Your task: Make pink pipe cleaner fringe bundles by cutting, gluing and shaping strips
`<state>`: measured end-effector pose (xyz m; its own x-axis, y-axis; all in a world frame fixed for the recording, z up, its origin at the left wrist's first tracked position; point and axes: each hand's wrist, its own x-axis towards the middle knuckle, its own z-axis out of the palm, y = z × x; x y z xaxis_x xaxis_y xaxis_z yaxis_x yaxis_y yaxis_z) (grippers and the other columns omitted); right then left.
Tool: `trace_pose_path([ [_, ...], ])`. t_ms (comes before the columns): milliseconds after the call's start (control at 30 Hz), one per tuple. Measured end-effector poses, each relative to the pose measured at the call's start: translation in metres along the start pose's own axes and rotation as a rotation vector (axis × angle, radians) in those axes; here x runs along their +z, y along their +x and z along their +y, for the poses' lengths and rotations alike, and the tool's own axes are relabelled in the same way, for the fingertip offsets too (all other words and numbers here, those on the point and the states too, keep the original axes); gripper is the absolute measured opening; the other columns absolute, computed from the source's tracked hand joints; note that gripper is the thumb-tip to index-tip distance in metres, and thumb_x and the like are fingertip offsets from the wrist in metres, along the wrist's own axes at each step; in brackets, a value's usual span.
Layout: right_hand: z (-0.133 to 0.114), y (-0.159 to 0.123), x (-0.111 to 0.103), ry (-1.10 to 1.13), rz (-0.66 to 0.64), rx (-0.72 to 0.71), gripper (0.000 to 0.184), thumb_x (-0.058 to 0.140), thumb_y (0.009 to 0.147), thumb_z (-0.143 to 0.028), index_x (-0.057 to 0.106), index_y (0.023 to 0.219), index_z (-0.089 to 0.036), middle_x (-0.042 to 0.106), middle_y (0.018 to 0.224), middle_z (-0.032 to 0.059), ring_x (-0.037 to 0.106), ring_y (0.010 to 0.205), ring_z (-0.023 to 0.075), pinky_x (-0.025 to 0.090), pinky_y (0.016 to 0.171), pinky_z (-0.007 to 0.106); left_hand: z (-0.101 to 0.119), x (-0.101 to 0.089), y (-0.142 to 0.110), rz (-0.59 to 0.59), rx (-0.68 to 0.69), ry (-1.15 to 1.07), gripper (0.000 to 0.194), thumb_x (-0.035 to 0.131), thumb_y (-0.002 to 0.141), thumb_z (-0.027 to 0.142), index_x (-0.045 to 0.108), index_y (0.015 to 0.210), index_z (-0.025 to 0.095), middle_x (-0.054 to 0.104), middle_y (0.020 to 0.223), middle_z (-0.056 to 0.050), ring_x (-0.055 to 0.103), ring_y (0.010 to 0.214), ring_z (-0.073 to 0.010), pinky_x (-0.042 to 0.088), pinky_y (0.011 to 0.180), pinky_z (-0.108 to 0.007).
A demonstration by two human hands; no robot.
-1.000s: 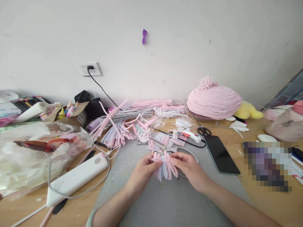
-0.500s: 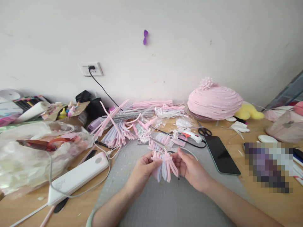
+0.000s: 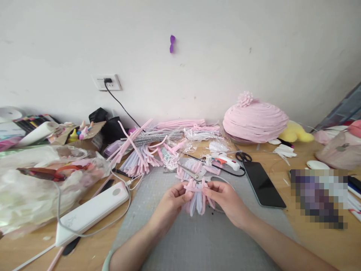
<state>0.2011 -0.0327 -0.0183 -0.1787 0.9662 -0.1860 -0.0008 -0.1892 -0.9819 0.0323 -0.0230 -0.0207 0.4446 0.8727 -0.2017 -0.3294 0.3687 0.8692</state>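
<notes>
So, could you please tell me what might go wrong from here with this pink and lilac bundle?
The pink and lilac pipe-cleaner bundle is pinched only at its sides by the left hand and right hand; if either grip slackens, strands might slip or splay.

The scissors lie just beyond it, so fingers could brush a blade or strands could snag.

The strips (image 3: 199, 201) look fuzzy, matt — the phone (image 3: 264, 184) smooth, glossy.

I have soft, even light over my desk (image 3: 310, 244), shadows faint; toward its right edge, square pixel blocks (image 3: 318, 199) blur everything.
</notes>
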Motion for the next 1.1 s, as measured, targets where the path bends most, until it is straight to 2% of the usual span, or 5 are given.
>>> trace_pose_path([
  [267, 0.001, 0.0004, -0.0005, 0.064, 0.0, 0.008, 0.028, 0.062, 0.072, -0.044, 0.059, 0.071, -0.016, 0.05, 0.055, -0.004, 0.04, 0.05, 0.0081, 0.028, 0.05, 0.022, 0.0, -0.0039, 0.003, 0.134, -0.042, 0.045, 0.029, 0.07, 0.064, 0.041, 0.063, 0.071, 0.014, 0.061, 0.065, -0.001, 0.051, 0.057, -0.0103, 0.038, 0.057, -0.022],
  [433, 0.0, -0.0003, -0.0013, 0.102, -0.029, 0.005, 0.031, 0.062, 0.071, -0.047, 0.06, 0.066, -0.016, 0.049, 0.057, -0.0034, 0.039, 0.053, 0.0081, 0.028, 0.051, 0.022, -0.0007, -0.0035, 0.0028, 0.103, -0.022, 0.066, 0.029, 0.068, 0.067, 0.043, 0.065, 0.071, 0.014, 0.061, 0.064, -0.001, 0.05, 0.058, -0.0106, 0.037, 0.058, -0.022],
  [733, 0.0006, -0.0009, -0.0029, -0.026, -0.013, -0.006, 0.025, 0.059, 0.076, -0.041, 0.062, 0.07, -0.016, 0.049, 0.056, -0.0039, 0.035, 0.052, 0.0073, 0.026, 0.05, 0.022, 0.0024, -0.0013, 0.0, 0.017, -0.031, 0.097, 0.03, 0.068, 0.068, 0.04, 0.069, 0.083, 0.014, 0.066, 0.071, -0.004, 0.055, 0.064, -0.0138, 0.039, 0.064, -0.023],
  [967, -0.0057, -0.0035, -0.0002, -0.026, -0.06, -0.046, 0.023, 0.059, 0.076, -0.038, 0.06, 0.068, -0.016, 0.052, 0.059, -0.0034, 0.042, 0.054, 0.0079, 0.031, 0.054, 0.021, 0.0018, -0.0022, -0.0024, -0.027, -0.016, 0.1, 0.027, 0.064, 0.073, 0.036, 0.069, 0.088, 0.013, 0.068, 0.076, -0.006, 0.057, 0.067, -0.0147, 0.041, 0.071, -0.025],
  [1100, -0.0045, -0.003, -0.0011, -0.043, -0.03, -0.045, 0.025, 0.058, 0.076, -0.04, 0.06, 0.067, -0.016, 0.051, 0.057, -0.0038, 0.04, 0.053, 0.0079, 0.03, 0.052, 0.022, 0.0023, -0.0026, -0.0013, 0.025, -0.015, 0.096, 0.027, 0.066, 0.071, 0.038, 0.068, 0.082, 0.013, 0.068, 0.076, -0.006, 0.057, 0.066, -0.0148, 0.041, 0.066, -0.023],
])
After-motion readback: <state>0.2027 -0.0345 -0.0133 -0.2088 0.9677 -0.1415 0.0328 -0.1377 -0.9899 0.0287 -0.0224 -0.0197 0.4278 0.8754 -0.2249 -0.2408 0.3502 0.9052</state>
